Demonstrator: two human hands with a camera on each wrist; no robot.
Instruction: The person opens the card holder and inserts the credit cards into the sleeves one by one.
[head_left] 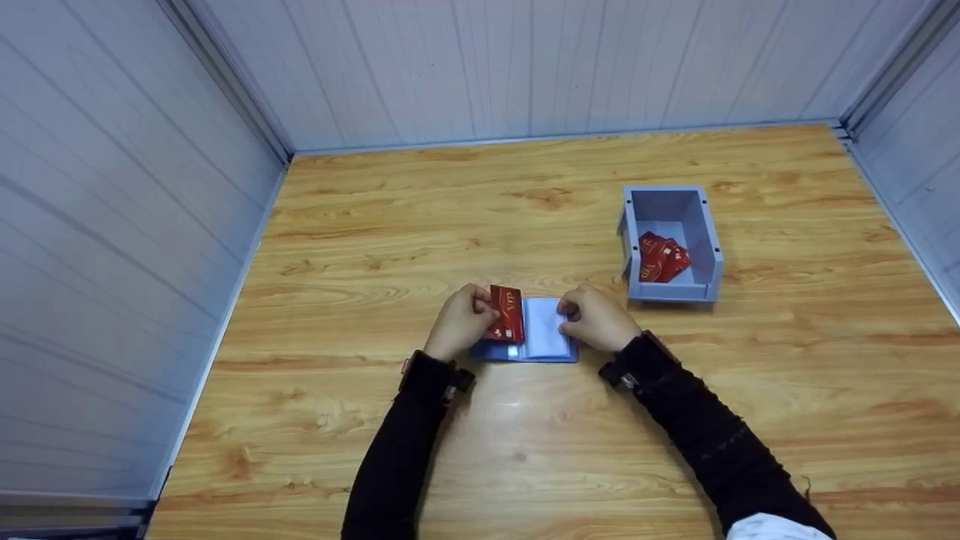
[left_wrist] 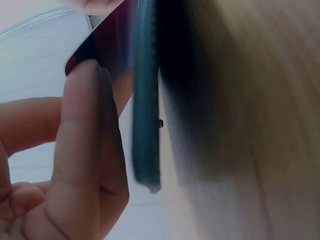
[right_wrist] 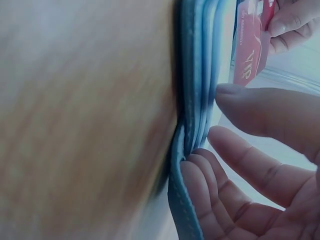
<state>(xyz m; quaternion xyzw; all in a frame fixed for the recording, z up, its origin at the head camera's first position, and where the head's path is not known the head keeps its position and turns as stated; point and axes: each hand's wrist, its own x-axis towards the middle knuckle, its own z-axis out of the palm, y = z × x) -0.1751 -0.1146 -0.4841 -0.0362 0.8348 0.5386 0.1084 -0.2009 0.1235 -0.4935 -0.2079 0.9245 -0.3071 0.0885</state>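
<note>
A blue card holder (head_left: 547, 328) lies opened on the table, its clear sleeves showing on the right half. Between thumb and fingers my left hand (head_left: 459, 324) holds a red VIP card (head_left: 508, 315), tilted over the holder's left half. In the left wrist view, the card (left_wrist: 112, 42) shows edge-on beside the holder's dark cover (left_wrist: 146, 100). At the right edge, my right hand (head_left: 600, 319) pinches the sleeves. The right wrist view has its fingertips (right_wrist: 227, 140) against the stacked sleeve edges (right_wrist: 205, 75), with other fingers inside the bent cover (right_wrist: 182, 210).
A grey open-front bin (head_left: 671, 292) stands to the right, behind my right hand. Several red cards (head_left: 660, 256) lie loosely inside it. Pale panel walls (head_left: 525, 75) border the wooden table (head_left: 420, 217) at the back and both sides.
</note>
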